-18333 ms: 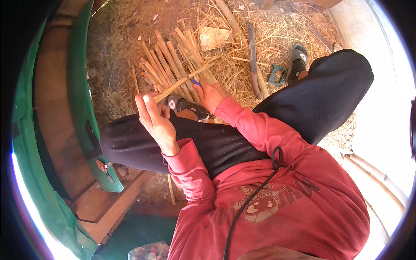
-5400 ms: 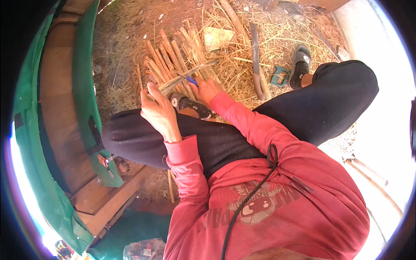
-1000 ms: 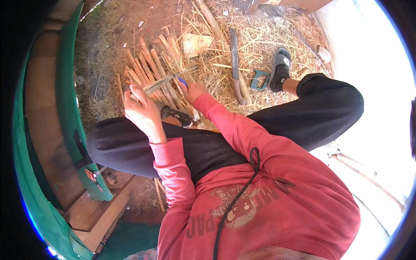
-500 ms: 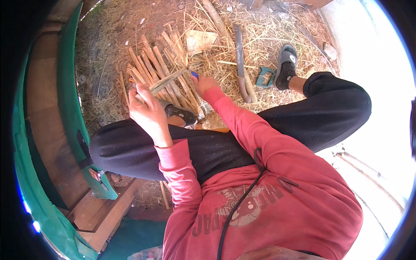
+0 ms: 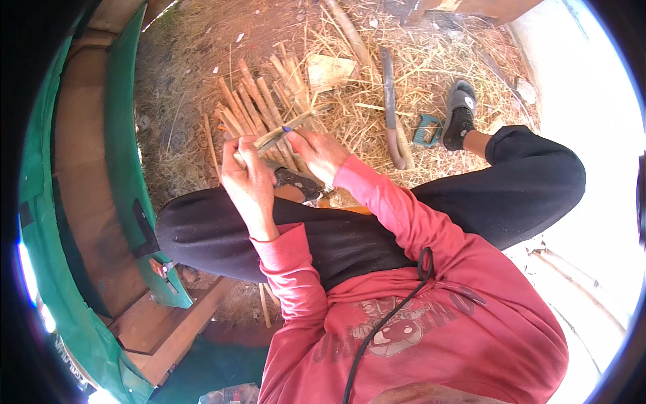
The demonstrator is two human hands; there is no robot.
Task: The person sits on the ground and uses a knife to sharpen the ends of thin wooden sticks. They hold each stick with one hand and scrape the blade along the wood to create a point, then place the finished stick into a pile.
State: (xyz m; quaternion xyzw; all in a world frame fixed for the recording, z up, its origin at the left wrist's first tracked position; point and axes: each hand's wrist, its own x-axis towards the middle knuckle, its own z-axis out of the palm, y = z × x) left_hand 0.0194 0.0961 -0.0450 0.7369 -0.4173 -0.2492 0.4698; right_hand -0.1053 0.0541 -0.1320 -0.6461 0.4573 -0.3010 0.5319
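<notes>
My left hand (image 5: pixel 252 185) is closed around the near end of a split wooden stick (image 5: pixel 270 139), which slants away to the right over the ground. Against that stick, my right hand (image 5: pixel 315 153) grips a small tool with a blue handle (image 5: pixel 287 128). Fingers and wood hide most of the tool, so its blade or tip cannot be made out. Beyond and below both hands, several split sticks (image 5: pixel 250 101) lie side by side on the ground.
A machete (image 5: pixel 389 101) lies on the straw to the right, with a teal plastic piece (image 5: pixel 426 130) beside my sandalled foot (image 5: pixel 460 111). Farther off is a flat pale board (image 5: pixel 330 71). A green-edged wooden structure (image 5: pixel 121 155) stands at the left, a white wall (image 5: pixel 565 87) at the right.
My right hand has drawn back along the stick, nearer to my left hand and my body, with the blue-handled tool. My left hand keeps its hold. The whole view has shifted slightly.
</notes>
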